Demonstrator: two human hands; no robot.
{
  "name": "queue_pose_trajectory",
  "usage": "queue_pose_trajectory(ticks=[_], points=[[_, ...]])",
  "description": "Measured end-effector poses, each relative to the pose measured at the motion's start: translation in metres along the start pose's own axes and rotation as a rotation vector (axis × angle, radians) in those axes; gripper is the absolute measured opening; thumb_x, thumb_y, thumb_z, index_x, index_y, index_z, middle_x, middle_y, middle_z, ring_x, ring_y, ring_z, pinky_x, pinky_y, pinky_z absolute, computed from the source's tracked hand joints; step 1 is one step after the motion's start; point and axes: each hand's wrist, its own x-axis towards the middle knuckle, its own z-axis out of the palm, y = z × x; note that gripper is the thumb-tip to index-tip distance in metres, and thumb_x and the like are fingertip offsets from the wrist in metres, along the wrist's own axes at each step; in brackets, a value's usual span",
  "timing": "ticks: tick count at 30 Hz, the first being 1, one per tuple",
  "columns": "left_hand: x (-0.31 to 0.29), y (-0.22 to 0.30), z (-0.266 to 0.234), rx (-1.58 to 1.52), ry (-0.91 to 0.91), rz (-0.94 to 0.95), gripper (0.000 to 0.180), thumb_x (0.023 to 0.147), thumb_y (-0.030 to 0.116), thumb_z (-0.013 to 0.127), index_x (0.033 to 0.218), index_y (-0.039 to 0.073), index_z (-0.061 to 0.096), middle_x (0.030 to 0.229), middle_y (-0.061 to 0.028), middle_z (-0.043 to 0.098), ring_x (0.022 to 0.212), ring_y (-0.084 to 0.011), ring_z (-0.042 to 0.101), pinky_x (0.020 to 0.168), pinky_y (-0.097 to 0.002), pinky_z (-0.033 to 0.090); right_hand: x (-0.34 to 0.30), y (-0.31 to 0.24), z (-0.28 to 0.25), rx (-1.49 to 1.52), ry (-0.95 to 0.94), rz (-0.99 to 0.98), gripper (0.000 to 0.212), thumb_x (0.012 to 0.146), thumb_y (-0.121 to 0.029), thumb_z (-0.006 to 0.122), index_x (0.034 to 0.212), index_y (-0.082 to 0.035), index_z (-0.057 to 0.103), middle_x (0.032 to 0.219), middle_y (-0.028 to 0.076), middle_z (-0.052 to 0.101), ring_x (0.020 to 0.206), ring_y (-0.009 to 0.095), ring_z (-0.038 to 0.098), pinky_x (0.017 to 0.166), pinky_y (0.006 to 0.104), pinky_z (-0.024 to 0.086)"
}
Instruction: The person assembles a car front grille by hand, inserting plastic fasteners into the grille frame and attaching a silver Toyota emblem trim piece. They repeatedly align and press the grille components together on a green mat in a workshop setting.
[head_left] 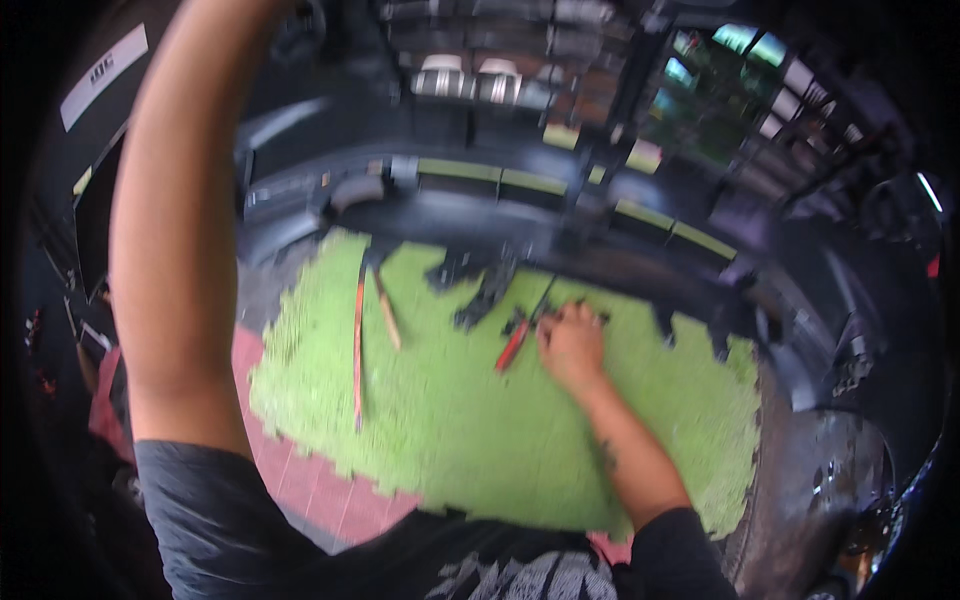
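My right hand (574, 342) is down on a green foam mat (480, 430). Its fingers are curled over small dark pieces; blur hides what is between them. Just left of it lies a tool with a red handle (511, 347) and a thin dark shaft, which looks like a screwdriver. Black irregular parts (487, 296) rest farther left. Beyond these are a hammer with a wooden handle (388, 318) and a long, thin orange-red bar (359, 345). My left arm stretches up along the left side, and its hand is beyond the top edge.
A large dark curved body, perhaps a vehicle's, with yellow-green strips (460, 171) spans the far side of the mat. Reddish floor tiles (310, 490) show at the mat's near left edge. Windows (720, 90) and pale blurred shapes (470, 78) appear in the background.
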Motion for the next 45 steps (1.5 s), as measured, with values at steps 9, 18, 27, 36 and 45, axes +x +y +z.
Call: queue_pose_trajectory(ticks=[9,18,27,36,45], points=[[-0.008,0.025,0.003,0.112,0.05,-0.078,0.065,0.085,0.047,0.083,0.125,-0.002,0.07,0.119,-0.0222,0.073,0.102,-0.0281,0.074,0.094,-0.0425,0.06,0.006,-0.004,-0.017,0.041,0.009,0.039,0.021,0.085,-0.024,0.075,0.102,-0.014,0.079,0.109,0.008,0.064,0.113,0.03,0.056,0.097,0.0479,0.046],[0.012,0.017,-0.006,-0.025,-0.153,-0.126,0.052,0.087,0.049,0.081,0.114,0.004,0.078,0.105,-0.0189,0.078,0.095,-0.0277,0.075,0.091,-0.0423,0.059,-0.007,0.009,-0.008,0.192,0.108,-0.003,0.017,0.091,-0.024,0.072,0.102,-0.01,0.074,0.108,0.006,0.066,0.11,0.027,0.058,0.094,0.045,0.047],[0.008,-0.004,0.013,0.068,0.06,0.067,0.055,0.082,0.061,0.078,0.108,0.013,0.082,0.087,-0.0152,0.077,0.084,-0.0318,0.074,0.08,-0.0385,0.055,-0.034,0.005,-0.043,0.713,0.223,0.23,0.019,0.094,-0.018,0.074,0.108,-0.005,0.068,0.095,0.012,0.075,0.086,0.03,0.073,0.077,0.0409,0.057],[0.01,-0.014,0.019,0.108,0.059,0.055,0.053,0.084,0.058,0.078,0.112,0.013,0.081,0.092,-0.0162,0.077,0.084,-0.0324,0.074,0.081,-0.039,0.054,-0.085,0.019,-0.071,0.974,0.244,0.411,0.023,0.09,-0.015,0.081,0.109,-0.004,0.077,0.095,0.01,0.079,0.083,0.015,0.075,0.077,0.0309,0.059],[0.012,-0.012,0.014,0.084,-0.026,-0.004,0.048,0.085,0.053,0.079,0.113,0.014,0.081,0.098,-0.0124,0.079,0.09,-0.0283,0.076,0.083,-0.0371,0.055,-0.103,0.047,-0.082,0.958,0.369,0.496,0.021,0.093,-0.013,0.077,0.112,-0.003,0.076,0.095,0.01,0.079,0.084,0.013,0.073,0.079,0.0282,0.057]])
